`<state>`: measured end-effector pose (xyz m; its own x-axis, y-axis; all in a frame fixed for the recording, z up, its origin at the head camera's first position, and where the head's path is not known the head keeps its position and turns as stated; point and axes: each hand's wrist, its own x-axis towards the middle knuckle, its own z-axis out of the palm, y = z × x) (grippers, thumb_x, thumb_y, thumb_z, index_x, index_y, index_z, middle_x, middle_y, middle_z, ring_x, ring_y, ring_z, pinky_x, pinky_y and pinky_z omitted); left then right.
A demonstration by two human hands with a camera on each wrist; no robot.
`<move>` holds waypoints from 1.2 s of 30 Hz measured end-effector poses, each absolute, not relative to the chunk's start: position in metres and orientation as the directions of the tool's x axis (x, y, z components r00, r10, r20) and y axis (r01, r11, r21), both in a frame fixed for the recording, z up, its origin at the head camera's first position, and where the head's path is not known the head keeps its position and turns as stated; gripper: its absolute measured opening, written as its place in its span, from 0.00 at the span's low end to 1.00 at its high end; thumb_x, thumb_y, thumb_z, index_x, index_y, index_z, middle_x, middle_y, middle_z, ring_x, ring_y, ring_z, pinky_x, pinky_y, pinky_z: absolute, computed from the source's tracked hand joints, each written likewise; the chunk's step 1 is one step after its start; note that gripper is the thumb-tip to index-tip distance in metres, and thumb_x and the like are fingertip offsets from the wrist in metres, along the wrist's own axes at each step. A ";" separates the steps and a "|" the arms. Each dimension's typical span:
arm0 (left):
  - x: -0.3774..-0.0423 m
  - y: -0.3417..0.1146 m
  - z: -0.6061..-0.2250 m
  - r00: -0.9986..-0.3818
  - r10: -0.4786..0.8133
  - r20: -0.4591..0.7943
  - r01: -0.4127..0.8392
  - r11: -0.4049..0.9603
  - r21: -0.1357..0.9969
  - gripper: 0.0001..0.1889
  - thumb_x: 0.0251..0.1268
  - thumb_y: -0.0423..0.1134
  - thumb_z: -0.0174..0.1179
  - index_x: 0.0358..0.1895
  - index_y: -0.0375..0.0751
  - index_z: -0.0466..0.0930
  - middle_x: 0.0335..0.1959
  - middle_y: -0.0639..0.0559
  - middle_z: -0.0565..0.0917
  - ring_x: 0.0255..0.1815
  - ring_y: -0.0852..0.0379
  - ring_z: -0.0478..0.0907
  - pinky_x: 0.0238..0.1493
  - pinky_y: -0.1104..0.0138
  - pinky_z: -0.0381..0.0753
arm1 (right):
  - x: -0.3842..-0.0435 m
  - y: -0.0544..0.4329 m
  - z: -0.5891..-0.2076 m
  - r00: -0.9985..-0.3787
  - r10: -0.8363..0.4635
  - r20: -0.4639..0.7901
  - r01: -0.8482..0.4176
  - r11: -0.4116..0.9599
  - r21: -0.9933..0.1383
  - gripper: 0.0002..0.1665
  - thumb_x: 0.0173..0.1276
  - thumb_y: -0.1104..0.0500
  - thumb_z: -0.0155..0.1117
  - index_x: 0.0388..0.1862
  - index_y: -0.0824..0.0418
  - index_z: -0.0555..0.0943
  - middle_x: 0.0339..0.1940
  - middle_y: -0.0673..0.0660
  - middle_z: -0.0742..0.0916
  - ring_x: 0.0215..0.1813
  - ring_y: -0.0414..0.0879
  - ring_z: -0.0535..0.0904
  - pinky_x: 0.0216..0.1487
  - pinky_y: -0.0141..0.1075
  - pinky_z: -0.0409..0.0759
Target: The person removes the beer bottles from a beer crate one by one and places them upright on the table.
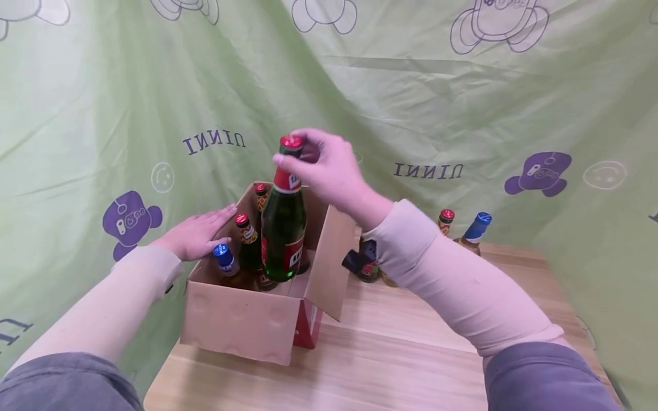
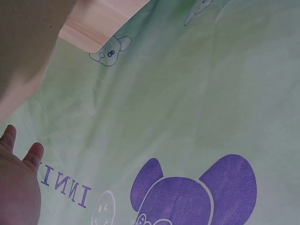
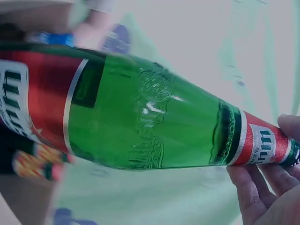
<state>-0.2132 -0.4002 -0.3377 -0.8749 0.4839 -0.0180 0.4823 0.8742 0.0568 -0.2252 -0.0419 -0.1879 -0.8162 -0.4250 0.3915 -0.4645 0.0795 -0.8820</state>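
My right hand (image 1: 329, 165) pinches a green glass beer bottle (image 1: 284, 228) by its neck, just under the red cap. The bottle hangs upright over the open cardboard box (image 1: 241, 319), its base overlapping the box's inside in the head view. Red labels on its neck and body show large in the right wrist view, where fingers (image 3: 248, 187) grip the neck. My left hand (image 1: 197, 234) rests on the left rim of the box with fingers straight. Inside the box stand a blue-capped bottle (image 1: 224, 258) and red-capped bottles (image 1: 248, 234).
Behind my right forearm stand more bottles, among them a blue-capped bottle (image 1: 477, 227) and a red-capped bottle (image 1: 446, 220). A box flap (image 1: 331, 262) sticks out to the right. The wooden table (image 1: 401, 354) is backed by a green printed cloth (image 1: 411, 103).
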 end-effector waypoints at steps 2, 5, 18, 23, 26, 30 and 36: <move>-0.213 -0.401 -0.339 -0.872 0.489 -0.007 0.488 0.871 0.051 0.38 0.79 0.51 0.54 0.79 0.27 0.56 0.78 0.27 0.59 0.74 0.25 0.61 0.69 0.34 0.63 | -0.225 -0.030 -0.169 -0.824 -0.402 0.399 -0.452 0.042 -0.891 0.19 0.69 0.61 0.74 0.57 0.65 0.83 0.46 0.55 0.91 0.46 0.45 0.88 0.51 0.36 0.84; -0.211 -0.399 -0.336 -0.874 0.486 -0.013 0.485 0.873 0.054 0.38 0.79 0.50 0.54 0.79 0.26 0.56 0.78 0.27 0.59 0.75 0.25 0.60 0.70 0.34 0.63 | -0.224 -0.010 -0.140 -0.832 -0.375 0.408 -0.453 0.035 -0.891 0.20 0.70 0.61 0.73 0.58 0.64 0.83 0.47 0.55 0.91 0.46 0.48 0.87 0.53 0.38 0.83; -0.211 -0.403 -0.342 -0.868 0.496 0.015 0.497 0.866 0.052 0.38 0.79 0.51 0.53 0.79 0.27 0.56 0.78 0.27 0.60 0.74 0.26 0.62 0.69 0.35 0.64 | -0.203 0.089 -0.150 -0.874 -0.318 0.367 -0.477 0.417 -0.773 0.23 0.70 0.52 0.73 0.59 0.62 0.83 0.45 0.58 0.89 0.43 0.49 0.85 0.47 0.37 0.82; -0.212 -0.403 -0.343 -0.864 0.504 0.021 0.504 0.862 0.052 0.37 0.78 0.49 0.55 0.78 0.26 0.57 0.78 0.27 0.60 0.74 0.26 0.62 0.69 0.36 0.64 | -0.196 0.126 -0.193 -0.907 -0.329 0.264 -0.409 0.533 -0.741 0.28 0.71 0.47 0.72 0.61 0.64 0.82 0.45 0.60 0.90 0.43 0.49 0.86 0.43 0.32 0.83; -0.210 -0.402 -0.341 -0.869 0.494 -0.002 0.493 0.868 0.057 0.37 0.78 0.48 0.56 0.78 0.24 0.57 0.78 0.27 0.60 0.75 0.27 0.61 0.71 0.37 0.63 | -0.193 0.145 -0.215 -0.923 -0.330 0.197 -0.363 0.579 -0.730 0.30 0.72 0.46 0.71 0.63 0.66 0.80 0.47 0.62 0.90 0.47 0.52 0.88 0.43 0.30 0.83; -0.206 -0.398 -0.336 -0.882 0.470 -0.040 0.468 0.882 0.051 0.37 0.79 0.48 0.55 0.78 0.24 0.56 0.79 0.28 0.58 0.76 0.28 0.59 0.73 0.38 0.62 | -0.190 0.167 -0.238 -0.941 -0.305 0.149 -0.317 0.631 -0.708 0.29 0.72 0.47 0.71 0.61 0.66 0.81 0.48 0.63 0.90 0.50 0.56 0.88 0.43 0.31 0.83; -0.207 -0.396 -0.334 -0.883 0.469 -0.031 0.467 0.883 0.052 0.37 0.79 0.48 0.54 0.79 0.25 0.55 0.79 0.28 0.58 0.77 0.28 0.58 0.73 0.38 0.61 | -0.192 0.203 -0.267 -0.958 -0.256 0.128 -0.276 0.701 -0.658 0.31 0.72 0.46 0.71 0.61 0.68 0.80 0.47 0.65 0.90 0.50 0.59 0.88 0.43 0.35 0.82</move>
